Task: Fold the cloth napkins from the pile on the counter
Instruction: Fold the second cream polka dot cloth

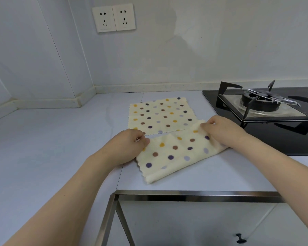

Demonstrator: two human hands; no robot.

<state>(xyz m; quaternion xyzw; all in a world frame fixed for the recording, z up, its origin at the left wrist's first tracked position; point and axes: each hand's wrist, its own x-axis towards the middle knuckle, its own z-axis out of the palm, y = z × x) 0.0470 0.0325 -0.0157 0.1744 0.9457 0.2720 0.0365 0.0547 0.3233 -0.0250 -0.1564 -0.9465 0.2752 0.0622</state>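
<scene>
Pinched between the thumb and curled fingers of my left hand (132,142) is the far left corner of a cream napkin (174,154), and my right hand (222,129) pinches its far right corner in the same way, so the soft cloth hangs slightly slack between them. It is a fleecy fabric with zigzag-cut edges and round dots in yellow, brown, purple and pale lilac. It is doubled over: a rounded fold runs along its near right side, and the layers meet at the corner pointing toward six o'clock. It lies on the smooth pale counter (52,148), tilted so its long side runs from about eight o'clock up to two o'clock. Just beyond it, at twelve o'clock, a second napkin (161,115) of the same dotted cloth lies flat in a neat rectangle, its near scalloped edge almost touching the one I hold. At two o'clock sits a glossy black glass stove (267,128) with a dark metal pan support over a round burner. High at eleven o'clock two white wall sockets (113,18) are set side by side. Near six o'clock a shiny steel frame (194,195) edges the counter front.
</scene>
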